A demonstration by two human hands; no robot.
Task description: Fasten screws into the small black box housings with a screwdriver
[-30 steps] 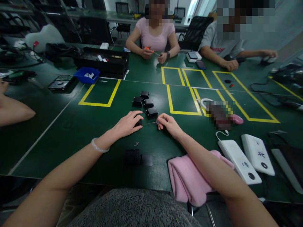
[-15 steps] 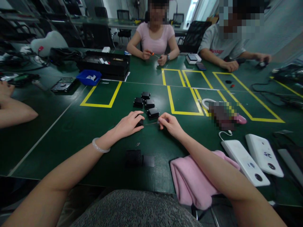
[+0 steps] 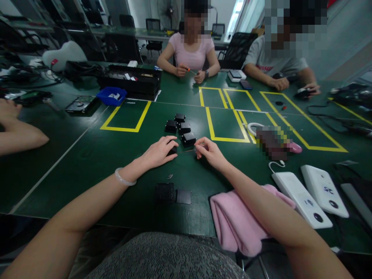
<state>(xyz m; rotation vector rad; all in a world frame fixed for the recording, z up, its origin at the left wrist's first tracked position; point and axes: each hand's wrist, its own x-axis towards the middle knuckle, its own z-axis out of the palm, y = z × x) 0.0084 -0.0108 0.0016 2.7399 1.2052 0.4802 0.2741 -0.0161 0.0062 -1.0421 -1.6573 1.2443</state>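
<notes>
Over a dark green bench (image 3: pixel 122 205) marked with yellow tape outlines (image 3: pixel 229 139), a person's left hand (image 3: pixel 160 152) cups a small black rectangular box (image 3: pixel 173 150), the fingers curved over its top and the thumb along its near side, seemingly to keep it from sliding. The grip is narrow, and most of the box is hidden beneath it. From the right, the right hand (image 3: pixel 209 152) pinches a thin metal-shafted tool (image 3: pixel 188 150), thumb and fingers closed around its end, the shaft lying nearly level and pointed at the box, likely so that it meets the box's side; whether the tip touches cannot be told. Just beyond, four matching black boxes (image 3: pixel 184 128) sit in a loose cluster, apparently within easy reach. Nearer the wearer, a few tiny silvery screws (image 3: pixel 170 176) lie together, perhaps grouped against straying, above an open-looking black case (image 3: pixel 165 192) and a flat black plate (image 3: pixel 183 196) set side by side. A folded pink cloth (image 3: pixel 229 213) hangs over the bench edge beneath the right forearm.
</notes>
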